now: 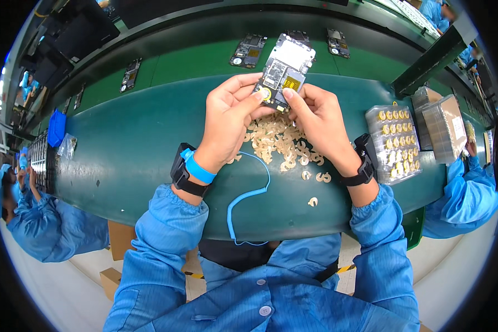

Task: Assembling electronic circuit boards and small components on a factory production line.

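Observation:
My left hand (229,113) and my right hand (315,113) hold a phone circuit board (285,65) up between them, above the green bench top (144,138). The left thumb presses a small round gold part (266,93) against the board's lower corner. The right fingertips pinch the board's lower edge. Below the hands lies a pile of small gold curved parts (279,141), with a few loose ones (314,188) nearer me. A blue coiled wrist-strap cord (249,193) runs from my left wrist down over the bench edge.
Clear trays of gold parts (395,145) and stacked trays (442,127) stand at the right. More circuit boards (248,51) lie on the green conveyor belt (193,63) beyond. Co-workers in blue sit at left (44,221) and right (473,193). A blue bin (56,127) stands at the far left.

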A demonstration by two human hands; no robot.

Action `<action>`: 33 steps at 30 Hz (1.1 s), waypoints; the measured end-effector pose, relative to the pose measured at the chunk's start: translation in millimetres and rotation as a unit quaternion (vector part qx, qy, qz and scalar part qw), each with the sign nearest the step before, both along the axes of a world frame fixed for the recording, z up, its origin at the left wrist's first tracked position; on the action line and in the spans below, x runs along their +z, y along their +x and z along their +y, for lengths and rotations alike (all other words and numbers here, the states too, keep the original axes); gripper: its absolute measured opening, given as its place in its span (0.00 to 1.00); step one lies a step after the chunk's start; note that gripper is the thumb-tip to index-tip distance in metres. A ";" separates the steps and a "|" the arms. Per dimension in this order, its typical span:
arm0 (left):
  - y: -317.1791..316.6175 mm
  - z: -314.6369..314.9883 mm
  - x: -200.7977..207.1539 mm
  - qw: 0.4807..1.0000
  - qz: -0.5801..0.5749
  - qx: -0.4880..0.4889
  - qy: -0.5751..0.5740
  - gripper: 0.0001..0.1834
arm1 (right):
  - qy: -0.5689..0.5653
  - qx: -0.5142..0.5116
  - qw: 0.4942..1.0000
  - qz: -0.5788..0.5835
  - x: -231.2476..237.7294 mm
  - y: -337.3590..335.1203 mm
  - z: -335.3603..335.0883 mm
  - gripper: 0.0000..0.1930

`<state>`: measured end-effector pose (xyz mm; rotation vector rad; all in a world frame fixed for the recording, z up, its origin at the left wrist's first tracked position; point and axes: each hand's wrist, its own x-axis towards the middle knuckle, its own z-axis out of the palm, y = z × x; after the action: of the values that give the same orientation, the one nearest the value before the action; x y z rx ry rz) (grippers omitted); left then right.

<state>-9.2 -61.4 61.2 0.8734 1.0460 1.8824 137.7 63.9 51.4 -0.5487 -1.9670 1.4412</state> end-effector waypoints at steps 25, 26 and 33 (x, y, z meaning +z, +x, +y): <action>3.4 1.3 2.2 0.999 0.035 0.000 -0.009 0.16 | -0.039 -0.003 0.999 0.018 8.0 2.2 -9.6 0.15; 4.0 1.5 1.4 0.999 0.035 0.001 -0.008 0.16 | -0.038 -0.003 0.999 0.018 8.1 2.2 -9.1 0.15; 5.1 0.6 -3.9 0.999 0.024 0.014 -0.016 0.15 | -0.020 -0.003 1.000 0.009 2.7 0.6 -8.2 0.15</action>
<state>-4.1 -60.8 57.3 0.8943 1.1186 1.8708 138.3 55.7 54.1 -0.5568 -1.9257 1.4803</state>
